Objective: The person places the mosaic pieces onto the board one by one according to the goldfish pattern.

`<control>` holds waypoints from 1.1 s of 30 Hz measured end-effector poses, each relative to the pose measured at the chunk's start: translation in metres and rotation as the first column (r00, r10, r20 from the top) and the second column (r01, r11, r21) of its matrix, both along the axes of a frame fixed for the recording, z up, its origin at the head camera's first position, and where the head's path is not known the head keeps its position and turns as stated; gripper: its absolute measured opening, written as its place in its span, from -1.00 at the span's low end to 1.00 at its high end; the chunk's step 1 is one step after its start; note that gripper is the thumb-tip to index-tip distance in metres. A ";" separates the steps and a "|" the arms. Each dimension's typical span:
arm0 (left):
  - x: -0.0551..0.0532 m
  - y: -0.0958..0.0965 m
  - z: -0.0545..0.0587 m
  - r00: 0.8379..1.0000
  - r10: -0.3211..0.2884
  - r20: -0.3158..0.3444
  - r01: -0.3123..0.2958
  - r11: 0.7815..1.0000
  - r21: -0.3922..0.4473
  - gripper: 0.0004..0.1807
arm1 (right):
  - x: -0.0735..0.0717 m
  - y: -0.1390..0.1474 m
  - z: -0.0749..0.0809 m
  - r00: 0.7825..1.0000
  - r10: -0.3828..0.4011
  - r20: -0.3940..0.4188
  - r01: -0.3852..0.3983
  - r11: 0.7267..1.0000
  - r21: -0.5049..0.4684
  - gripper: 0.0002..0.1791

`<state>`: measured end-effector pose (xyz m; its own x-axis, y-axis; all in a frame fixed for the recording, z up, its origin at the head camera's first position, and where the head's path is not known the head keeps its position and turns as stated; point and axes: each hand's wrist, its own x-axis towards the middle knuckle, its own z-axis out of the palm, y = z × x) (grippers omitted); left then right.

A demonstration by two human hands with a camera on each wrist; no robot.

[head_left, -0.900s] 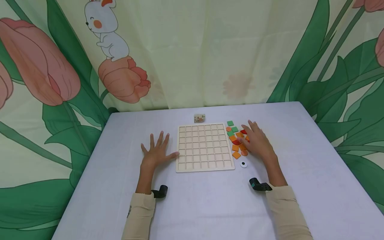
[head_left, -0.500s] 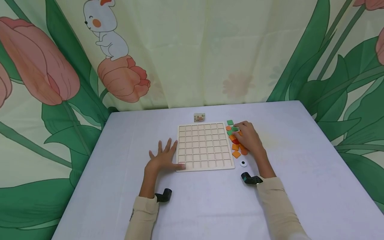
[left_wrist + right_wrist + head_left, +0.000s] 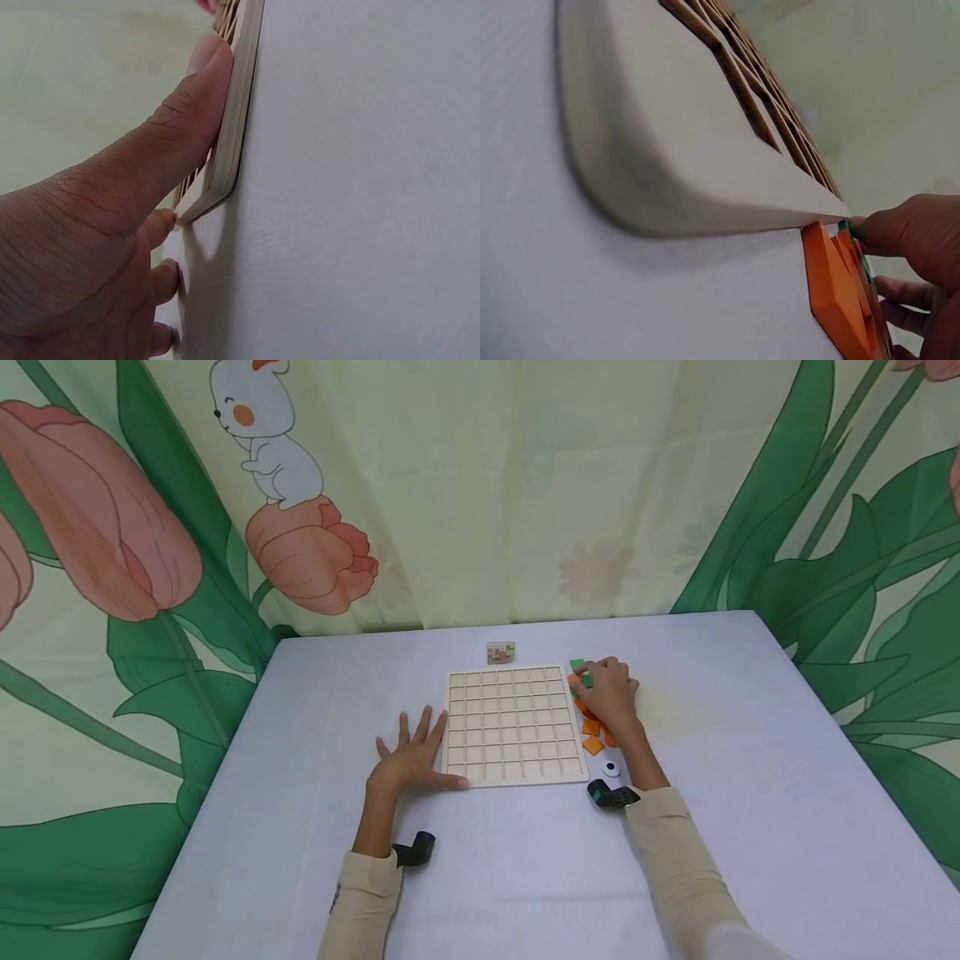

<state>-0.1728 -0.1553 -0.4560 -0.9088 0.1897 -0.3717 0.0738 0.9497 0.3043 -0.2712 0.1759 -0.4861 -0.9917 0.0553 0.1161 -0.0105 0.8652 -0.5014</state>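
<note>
Green piece (image 3: 587, 680) first: should be light and stiff, likely wood or hard plastic, hard to break. Smooth-looking faces, so it could skid on its neighbours if you press down off-centre. Take it by two opposite edges, thumb against fingertip, not flat from above. Grid board (image 3: 517, 782) looks rigid and fairly light, so it could slide if bumped; hold it by the rim.

Your right hand (image 3: 611, 693) is bent over the cluster, the green piece between thumb and index finger. Whether they're clamped on it you can't tell: your own fingers crowd the spot, and the right wrist view shows only a sliver of green by the thumb tip. Piece lies toward the surface's (image 3: 510, 868) far edge, right of its middle, just off the board. Another green piece (image 3: 577, 664) sits a bit nearer that far edge; orange pieces (image 3: 592, 746) run back toward the near edge, with the white disc (image 3: 611, 769) beyond them.

Your left hand (image 3: 408, 764) has fingers spread apart, gripping nothing, thumb resting on the board's rim, on the side facing the surface's near edge, close to the board's left corner.
</note>
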 end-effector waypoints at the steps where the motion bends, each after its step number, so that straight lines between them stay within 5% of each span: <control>1: 0.000 0.000 0.000 1.000 -0.002 0.002 0.002 1.000 0.000 0.35 | -0.001 -0.001 0.000 1.000 -0.018 0.002 0.018 1.000 -0.001 -0.65; 15: 0.003 -0.001 -0.003 1.000 0.002 0.003 -0.002 1.000 -0.005 0.36 | -0.006 -0.007 0.004 0.998 -0.043 0.040 0.041 0.998 0.044 -0.64; 33: -0.002 0.000 -0.004 1.000 0.003 -0.003 -0.003 1.000 -0.007 0.36 | -0.007 0.001 0.011 0.993 0.037 -0.109 -0.033 0.999 0.034 -0.63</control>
<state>-0.1748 -0.1554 -0.4598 -0.9107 0.1841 -0.3698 0.0715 0.9520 0.2977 -0.2786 0.1769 -0.4750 -0.9741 0.0150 0.2255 -0.0946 0.8791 -0.4672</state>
